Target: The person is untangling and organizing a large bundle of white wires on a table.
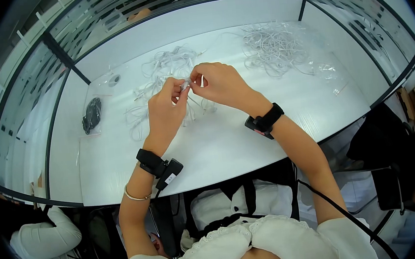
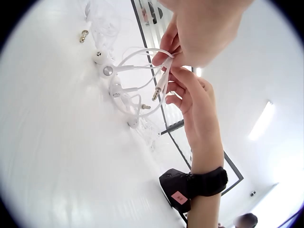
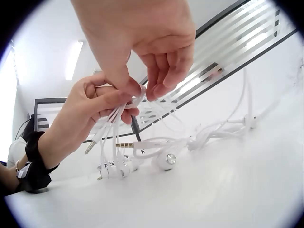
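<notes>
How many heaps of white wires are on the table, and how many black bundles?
White wire heaps: 2, the near heap and the far heap.
Black bundles: 1, the black bundle.
Total: 3.
The left hand and the right hand pinch wires of the near heap.

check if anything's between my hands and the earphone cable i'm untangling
Nothing visible does. The left grip and the right grip both pinch the white earphone cable, held above the table. A heap of earphones lies farther back, apart from both.
</notes>
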`<state>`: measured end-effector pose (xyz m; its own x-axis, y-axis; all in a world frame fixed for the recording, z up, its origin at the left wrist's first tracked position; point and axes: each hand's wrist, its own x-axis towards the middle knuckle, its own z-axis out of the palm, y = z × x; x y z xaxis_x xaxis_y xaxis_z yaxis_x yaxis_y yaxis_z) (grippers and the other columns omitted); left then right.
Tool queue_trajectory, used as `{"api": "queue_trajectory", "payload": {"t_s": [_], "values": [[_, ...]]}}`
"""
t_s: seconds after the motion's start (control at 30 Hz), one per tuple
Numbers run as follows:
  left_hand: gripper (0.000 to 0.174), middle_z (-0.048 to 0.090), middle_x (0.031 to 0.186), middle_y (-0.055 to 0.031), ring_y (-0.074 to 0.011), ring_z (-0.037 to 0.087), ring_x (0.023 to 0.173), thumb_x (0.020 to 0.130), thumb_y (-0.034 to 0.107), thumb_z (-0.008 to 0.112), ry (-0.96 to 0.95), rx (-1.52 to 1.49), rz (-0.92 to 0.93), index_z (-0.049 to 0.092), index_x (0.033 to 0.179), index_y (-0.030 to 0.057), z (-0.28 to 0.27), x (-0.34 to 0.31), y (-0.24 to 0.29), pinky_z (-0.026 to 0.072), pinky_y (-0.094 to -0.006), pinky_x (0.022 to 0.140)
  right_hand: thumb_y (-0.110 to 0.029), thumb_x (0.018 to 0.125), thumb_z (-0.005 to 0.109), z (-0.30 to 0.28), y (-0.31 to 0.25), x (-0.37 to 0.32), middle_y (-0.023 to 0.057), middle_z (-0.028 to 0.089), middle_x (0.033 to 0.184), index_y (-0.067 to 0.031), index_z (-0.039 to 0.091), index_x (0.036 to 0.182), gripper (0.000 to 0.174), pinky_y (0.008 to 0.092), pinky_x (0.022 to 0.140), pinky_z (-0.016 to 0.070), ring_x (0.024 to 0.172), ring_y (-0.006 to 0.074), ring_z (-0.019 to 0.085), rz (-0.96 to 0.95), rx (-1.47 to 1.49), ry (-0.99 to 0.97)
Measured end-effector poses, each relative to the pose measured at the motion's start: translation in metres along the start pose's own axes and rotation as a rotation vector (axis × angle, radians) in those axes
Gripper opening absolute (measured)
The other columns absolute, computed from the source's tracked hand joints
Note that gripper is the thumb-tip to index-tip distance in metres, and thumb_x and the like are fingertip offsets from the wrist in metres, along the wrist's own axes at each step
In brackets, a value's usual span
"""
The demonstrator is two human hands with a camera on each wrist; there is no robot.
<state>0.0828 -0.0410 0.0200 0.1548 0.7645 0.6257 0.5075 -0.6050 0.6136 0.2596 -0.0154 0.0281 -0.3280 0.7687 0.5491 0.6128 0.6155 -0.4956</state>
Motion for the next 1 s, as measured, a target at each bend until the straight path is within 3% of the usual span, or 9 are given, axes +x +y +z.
{"api": "queue_trajectory", "payload": {"t_s": [0.1, 0.2, 0.33, 0.37, 0.5, 0.6, 0.7, 0.8, 1.0], "values": [[0.014, 0.07, 0.079, -0.0086, -0.0151, 0.07, 0.072, 0.086, 0.001, 0.066, 0.0, -0.015, 0.008, 0.062, 0.1, -0.0011, 0.0, 0.0, 0.004, 0.0519, -0.0249, 0.066, -0.023, 0.079, 0.068, -0.001, -0.004, 0.001, 0.003, 0.065, 0.068, -0.0075, 0.068, 0.082, 0.016, 0.0284, 0.055, 0.0459, 0.06, 0.0164, 0.06, 0.088, 0.096, 0.005], [0.014, 0.071, 0.083, -0.01, -0.016, 0.07, 0.074, 0.087, 0.0, 0.065, 0.006, -0.023, 0.004, 0.062, 0.101, -0.0015, -0.001, 0.0, 0.009, 0.0528, -0.0263, 0.068, -0.022, 0.072, 0.068, -0.001, -0.008, 0.003, 0.0037, 0.065, 0.065, -0.007, 0.066, 0.073, 0.015, 0.0328, 0.057, 0.0491, 0.065, 0.0227, 0.065, 0.111, 0.11, 0.063], [0.016, 0.072, 0.087, -0.0121, -0.0172, 0.071, 0.078, 0.087, 0.0, 0.064, 0.037, -0.03, 0.008, 0.062, 0.103, -0.0014, -0.001, 0.002, 0.005, 0.0531, -0.027, 0.069, -0.023, 0.069, 0.068, -0.004, -0.013, 0.004, 0.0032, 0.062, 0.063, -0.0078, 0.063, 0.07, 0.016, 0.0315, 0.055, 0.0463, 0.061, 0.0213, 0.062, 0.132, 0.151, 0.083], [0.014, 0.071, 0.085, -0.0136, -0.0228, 0.071, 0.073, 0.088, 0.005, 0.066, 0.053, -0.014, 0.051, 0.061, 0.1, -0.0006, 0.0, 0.002, 0.005, 0.0532, -0.0292, 0.064, -0.024, 0.069, 0.069, -0.004, -0.013, 0.004, 0.0032, 0.061, 0.062, -0.0078, 0.062, 0.07, 0.017, 0.0313, 0.054, 0.0456, 0.06, 0.0211, 0.061, 0.145, 0.152, 0.075], [0.013, 0.07, 0.085, -0.0138, -0.0233, 0.07, 0.073, 0.089, 0.007, 0.065, 0.042, 0.019, 0.022, 0.059, 0.099, -0.0002, 0.0, 0.002, 0.005, 0.0531, -0.0302, 0.065, -0.026, 0.068, 0.071, -0.005, -0.009, 0.005, 0.0034, 0.06, 0.062, -0.0079, 0.061, 0.069, 0.021, 0.0314, 0.053, 0.0439, 0.059, 0.0209, 0.059, 0.15, 0.168, 0.086], [0.014, 0.07, 0.085, -0.0139, -0.024, 0.069, 0.073, 0.091, 0.009, 0.064, 0.017, 0.039, -0.012, 0.057, 0.099, 0.0003, 0.0, 0.003, 0.008, 0.0526, -0.0314, 0.064, -0.021, 0.071, 0.069, -0.009, -0.009, 0.005, -0.0004, 0.058, 0.062, -0.0067, 0.061, 0.073, 0.017, 0.0249, 0.053, 0.0404, 0.058, 0.0101, 0.054, 0.161, 0.144, 0.052], [0.014, 0.068, 0.085, -0.0142, -0.0256, 0.069, 0.073, 0.092, 0.009, 0.062, 0.006, 0.085, 0.002, 0.055, 0.101, 0.0006, 0.0, 0.003, 0.009, 0.052, -0.0331, 0.063, -0.022, 0.071, 0.069, -0.007, -0.007, 0.007, -0.0009, 0.058, 0.062, -0.0071, 0.061, 0.073, 0.017, 0.0255, 0.053, 0.04, 0.057, 0.0104, 0.053, 0.153, 0.132, 0.079], [0.011, 0.068, 0.085, -0.0143, -0.0271, 0.068, 0.073, 0.092, 0.006, 0.06, 0.021, 0.126, 0.051, 0.054, 0.1, 0.0009, 0.0, 0.003, 0.01, 0.0516, -0.0345, 0.063, -0.029, 0.068, 0.072, -0.012, -0.012, 0.006, 0.0028, 0.06, 0.064, -0.0081, 0.061, 0.069, 0.024, 0.032, 0.055, 0.0441, 0.061, 0.0208, 0.059, 0.174, 0.134, 0.062], [0.008, 0.068, 0.084, -0.0139, -0.0271, 0.069, 0.074, 0.092, 0.003, 0.059, 0.005, 0.086, 0.085, 0.054, 0.099, 0.0009, 0.0, 0.001, 0.005, 0.0517, -0.0343, 0.065, -0.027, 0.073, 0.066, -0.013, -0.006, 0.005, 0.0025, 0.064, 0.072, -0.008, 0.062, 0.077, 0.02, 0.0315, 0.059, 0.0463, 0.066, 0.0203, 0.06, 0.165, 0.108, 0.005]]}}
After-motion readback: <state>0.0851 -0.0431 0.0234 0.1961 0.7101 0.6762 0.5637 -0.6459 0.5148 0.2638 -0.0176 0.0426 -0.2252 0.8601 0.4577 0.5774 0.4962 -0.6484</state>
